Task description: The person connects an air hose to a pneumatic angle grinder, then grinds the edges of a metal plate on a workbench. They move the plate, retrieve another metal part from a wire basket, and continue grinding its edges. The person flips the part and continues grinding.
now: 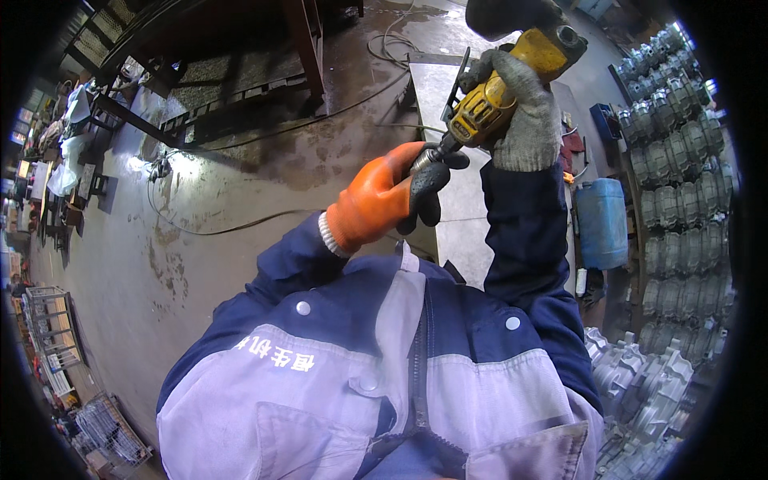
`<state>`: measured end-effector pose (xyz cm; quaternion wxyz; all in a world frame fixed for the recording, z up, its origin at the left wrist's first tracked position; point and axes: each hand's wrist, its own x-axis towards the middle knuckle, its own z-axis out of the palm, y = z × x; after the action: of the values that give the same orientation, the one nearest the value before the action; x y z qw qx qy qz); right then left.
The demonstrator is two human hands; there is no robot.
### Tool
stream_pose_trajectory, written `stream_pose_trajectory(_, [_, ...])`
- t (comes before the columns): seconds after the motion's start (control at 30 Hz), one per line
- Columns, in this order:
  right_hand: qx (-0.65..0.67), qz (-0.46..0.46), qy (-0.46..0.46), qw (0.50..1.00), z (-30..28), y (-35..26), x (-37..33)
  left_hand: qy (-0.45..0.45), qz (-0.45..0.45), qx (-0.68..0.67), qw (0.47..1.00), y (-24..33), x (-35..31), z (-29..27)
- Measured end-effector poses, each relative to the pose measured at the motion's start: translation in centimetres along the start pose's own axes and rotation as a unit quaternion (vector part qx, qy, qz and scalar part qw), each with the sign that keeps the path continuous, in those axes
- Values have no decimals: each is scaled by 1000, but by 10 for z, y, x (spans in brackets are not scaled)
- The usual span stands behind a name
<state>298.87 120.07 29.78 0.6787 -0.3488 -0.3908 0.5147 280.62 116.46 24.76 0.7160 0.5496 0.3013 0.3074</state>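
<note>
A yellow-and-black cordless power tool (484, 108), which looks like an impact driver or drill, is held up at the upper right of centre. My right hand (528, 112), in a grey knit glove, is wrapped round it. From its nose sticks a short metal sleeve or socket (426, 160), pointing down and left. My left hand (380, 200), in an orange glove with dark coated fingers, is closed round that metal end. The fingers partly cover it, so its tip is hidden. A thin dark bar stands along the tool's left side.
Beneath the tool runs a pale flat bench top (464, 224). To the right stand a blue plastic drum (602, 222) and stacked grey metal castings (680, 200), with more castings (640, 376) nearer me. A dark hose (216, 233) trails over the floor toward a steel frame (308, 56).
</note>
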Motion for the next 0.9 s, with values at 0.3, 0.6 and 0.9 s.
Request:
stream_pose_trajectory(0.3, [20,55,-289,956,-5,6,32,-165,-1,-166,972,1,-19,-3])
stream_pose_trajectory(0.6, [81,101,-276,953,53,36,48,-141,9,-402,905,-2,-42,-8])
stream_pose_trajectory(0.9, [-108,5,-187,976,75,44,34,140,96,-76,983,2,-55,-7])
